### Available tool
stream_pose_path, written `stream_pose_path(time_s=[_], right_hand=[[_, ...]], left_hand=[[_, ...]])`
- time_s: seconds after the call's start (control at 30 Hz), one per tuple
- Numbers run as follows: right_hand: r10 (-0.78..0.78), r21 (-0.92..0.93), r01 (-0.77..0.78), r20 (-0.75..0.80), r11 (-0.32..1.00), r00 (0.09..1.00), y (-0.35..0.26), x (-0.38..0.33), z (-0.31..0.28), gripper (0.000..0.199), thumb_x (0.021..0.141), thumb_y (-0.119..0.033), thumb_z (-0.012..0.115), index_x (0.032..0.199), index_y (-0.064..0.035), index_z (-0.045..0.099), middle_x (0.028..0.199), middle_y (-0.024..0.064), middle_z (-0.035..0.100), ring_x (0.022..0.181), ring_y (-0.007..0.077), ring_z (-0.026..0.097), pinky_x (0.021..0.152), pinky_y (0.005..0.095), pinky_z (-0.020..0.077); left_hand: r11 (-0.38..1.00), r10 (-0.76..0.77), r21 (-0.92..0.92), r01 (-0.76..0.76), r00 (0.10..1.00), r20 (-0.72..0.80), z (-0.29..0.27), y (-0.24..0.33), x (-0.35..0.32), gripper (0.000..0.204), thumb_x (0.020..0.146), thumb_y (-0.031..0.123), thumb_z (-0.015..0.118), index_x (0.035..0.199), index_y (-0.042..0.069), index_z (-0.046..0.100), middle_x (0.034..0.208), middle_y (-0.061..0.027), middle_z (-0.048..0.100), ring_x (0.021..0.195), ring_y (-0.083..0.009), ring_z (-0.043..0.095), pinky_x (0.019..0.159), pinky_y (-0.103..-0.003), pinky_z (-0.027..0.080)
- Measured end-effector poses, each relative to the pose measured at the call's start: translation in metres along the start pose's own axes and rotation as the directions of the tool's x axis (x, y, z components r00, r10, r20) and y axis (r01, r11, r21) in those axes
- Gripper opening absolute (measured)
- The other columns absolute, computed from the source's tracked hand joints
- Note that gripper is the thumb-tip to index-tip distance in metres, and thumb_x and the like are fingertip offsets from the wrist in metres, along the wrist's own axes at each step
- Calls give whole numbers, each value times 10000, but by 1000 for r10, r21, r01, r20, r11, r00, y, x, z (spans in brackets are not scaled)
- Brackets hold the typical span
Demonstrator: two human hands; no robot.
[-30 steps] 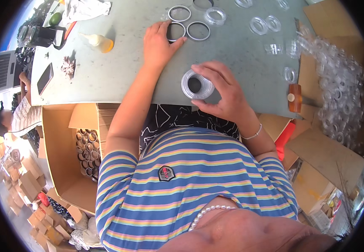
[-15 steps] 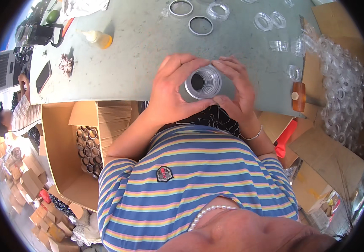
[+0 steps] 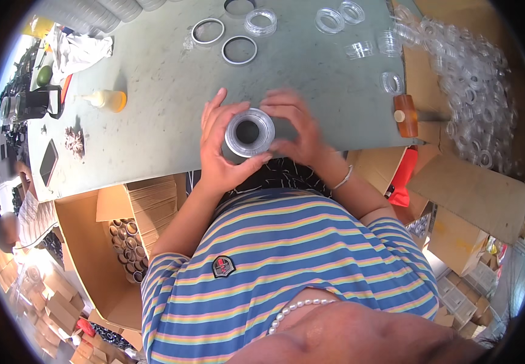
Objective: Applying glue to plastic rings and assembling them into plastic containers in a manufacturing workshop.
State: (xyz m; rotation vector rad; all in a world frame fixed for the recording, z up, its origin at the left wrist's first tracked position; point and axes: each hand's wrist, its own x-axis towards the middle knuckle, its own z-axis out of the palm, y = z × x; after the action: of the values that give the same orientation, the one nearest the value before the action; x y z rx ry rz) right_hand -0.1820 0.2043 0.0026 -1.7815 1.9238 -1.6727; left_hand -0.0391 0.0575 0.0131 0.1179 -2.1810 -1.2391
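A stack of clear and silvery rings (image 3: 265, 137), seen end-on with a dark round hole, stands over the near part of the grey-green table. My left hand (image 3: 218, 151) curls round its left side, the thumb along the near edge and fingers at the far edge. My right hand (image 3: 302, 130) is on the other side, blurred, its thumb and bent fingers apart and close to the rim. Whether its fingertips touch the stack is hard to tell. Beyond are loose silver rings (image 3: 255, 56) and a few clear plastic rings (image 3: 260, 33).
An orange-brown mallet head (image 3: 407, 124) lies at the table's right edge, by a heap of clear rings (image 3: 477, 100). A squeeze bottle (image 3: 115, 101) and a phone (image 3: 49, 162) are on the left. An open carton (image 3: 86, 261) holds dark rings. Another person (image 3: 35, 212) is at far left.
The view has shifted, so the table looks moved. My right hand has loosened from the stack, while my left hand keeps hold. The stack's open end faces up more directly.
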Motion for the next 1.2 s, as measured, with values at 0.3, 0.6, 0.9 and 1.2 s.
stream_pose_path(time_s=[0.3, 0.6, 0.9, 1.2], right_hand=[[362, -546, -516, -371, 660, 855, 101, 20, -128, 667, 771, -287, 780, 1303, -19, 481, 1253, 192, 555, 1118, 326, 563, 971, 414, 448], [107, -115, -68, 382, 991, 918, -68, 78, -38, 636, 703, -247, 794, 1266, -65, 562, 1187, 107, 573, 1034, 228, 588, 882, 353, 465], [422, -245, -401, 39, 883, 906, 39, 76, -13, 666, 706, -406, 826, 1208, -31, 598, 1106, 120, 602, 953, 238, 607, 828, 373, 504], [391, -330, -400, -97, 855, 915, 79, 77, 35, 656, 741, -330, 808, 1238, 11, 549, 1120, 134, 590, 1004, 242, 604, 859, 366, 502]], left_hand=[[997, -32, -66, 30, 999, -23, 3, 4, -3, 778, 631, 359, 872, 1266, 31, 565, 1216, -143, 599, 1270, -383, 482, 1061, -493, 349], [979, -121, -162, 122, 993, 13, 7, 0, -11, 1096, 631, 391, 884, 1482, 4, 311, 1343, -196, 532, 1221, -343, 529, 1034, -450, 403], [979, -64, -195, 52, 996, -57, -4, 21, 0, 1047, 649, 370, 878, 1466, 4, 334, 1415, -204, 468, 1238, -349, 522, 1037, -431, 410], [981, -21, -192, 29, 999, 43, -5, 23, 1, 830, 679, 327, 853, 1344, -7, 485, 1339, -196, 524, 1212, -352, 517, 1012, -437, 414]])
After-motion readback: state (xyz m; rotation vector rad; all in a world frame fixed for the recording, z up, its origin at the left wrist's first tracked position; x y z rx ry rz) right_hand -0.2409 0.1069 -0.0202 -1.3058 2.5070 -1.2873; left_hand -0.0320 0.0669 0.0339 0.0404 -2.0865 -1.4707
